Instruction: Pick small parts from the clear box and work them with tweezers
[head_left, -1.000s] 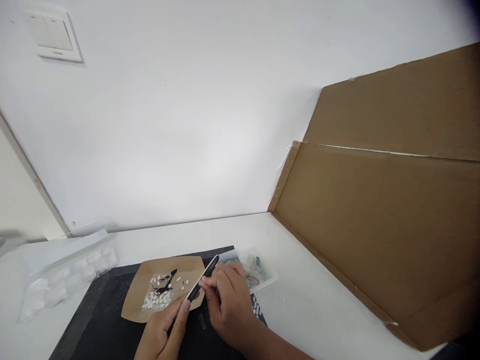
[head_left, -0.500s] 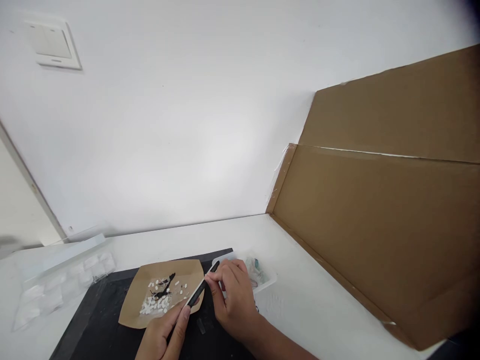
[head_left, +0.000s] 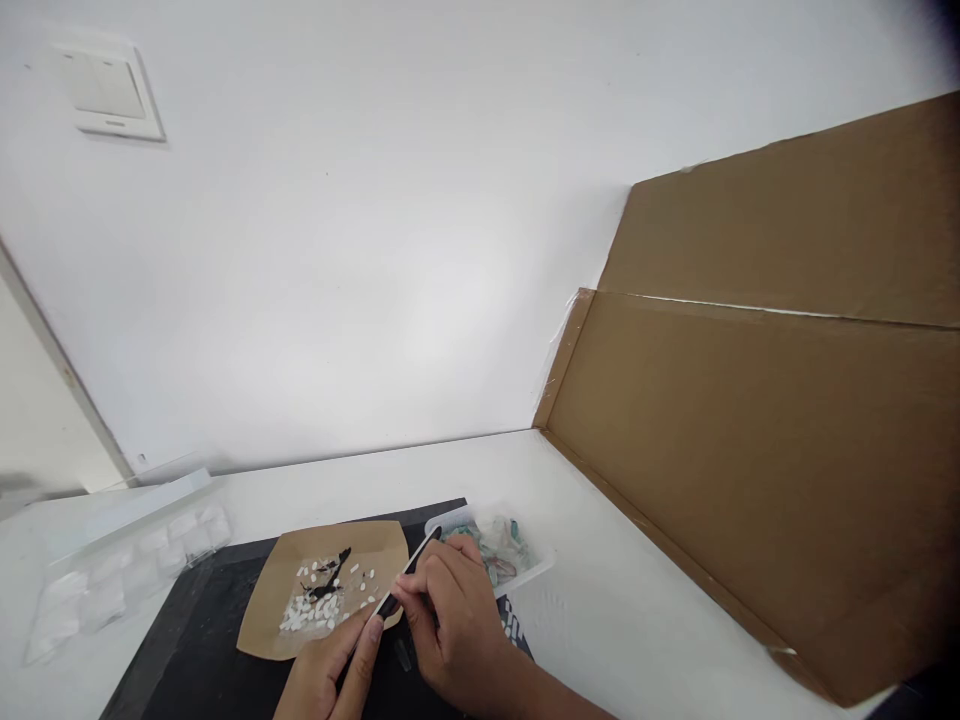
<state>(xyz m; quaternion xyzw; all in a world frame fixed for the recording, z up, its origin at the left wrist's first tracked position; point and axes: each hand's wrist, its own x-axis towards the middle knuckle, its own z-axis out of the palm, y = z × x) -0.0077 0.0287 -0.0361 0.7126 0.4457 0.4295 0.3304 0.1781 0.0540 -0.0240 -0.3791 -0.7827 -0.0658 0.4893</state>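
Observation:
A slim black strip with a white edge [head_left: 421, 552] slants up to the right between my hands; its exact kind is unclear. Its lower end is pinched between the thumb and fingers of my left hand [head_left: 330, 665]. Further up, the closed fingers of my right hand [head_left: 461, 625] grip the strip around its middle, and its tip sticks out beyond them. Just left of the strip sits a brown paper tray [head_left: 261, 625]. Small white pieces [head_left: 304, 612] and dark scraps [head_left: 330, 580] lie in it. A small clear piece [head_left: 403, 655] rests below the strip.
Under the tray is a black mat [head_left: 195, 630] on a white table [head_left: 615, 620]. Behind my right hand stands a white plastic container [head_left: 541, 568] with crumpled clear and greenish items. Clear packs [head_left: 105, 590] lie at left. A cardboard panel [head_left: 735, 450] borders the right side.
My right hand has slid down the strip towards my left hand, showing more of the strip's tip and of the container behind. The left hand keeps its hold almost unmoved.

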